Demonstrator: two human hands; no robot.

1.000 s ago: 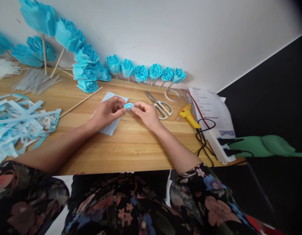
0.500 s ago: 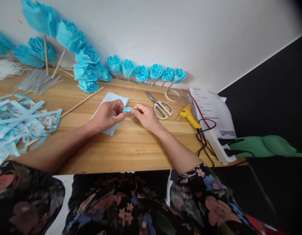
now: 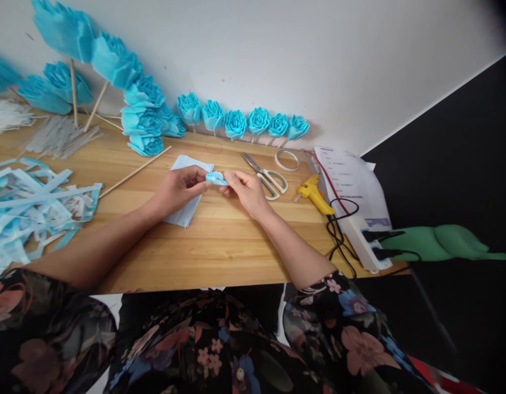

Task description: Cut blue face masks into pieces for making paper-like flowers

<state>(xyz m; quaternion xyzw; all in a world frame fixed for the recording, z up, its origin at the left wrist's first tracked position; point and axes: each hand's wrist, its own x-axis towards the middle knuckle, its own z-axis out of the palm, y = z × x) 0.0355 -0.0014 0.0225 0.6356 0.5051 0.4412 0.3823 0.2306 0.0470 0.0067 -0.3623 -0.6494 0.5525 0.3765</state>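
Note:
Between my hands is a small piece of light blue material, curled or folded. My left hand pinches its left end, and my right hand grips its right end with thumb and fingers. Under and behind my left hand lies a flat pale blue sheet on the wooden table. White-handled scissors rest just beyond my right hand, partly open. A roll of tape is behind them.
Blue flowers on sticks line the wall. Blue strips pile up at the left, near a thin stick. To the right are a yellow glue gun, papers and a power strip with black cables.
The blue piece has turned and shows more of its surface between my fingers. My right hand has shifted its grip, with its fingers now farther under the piece.

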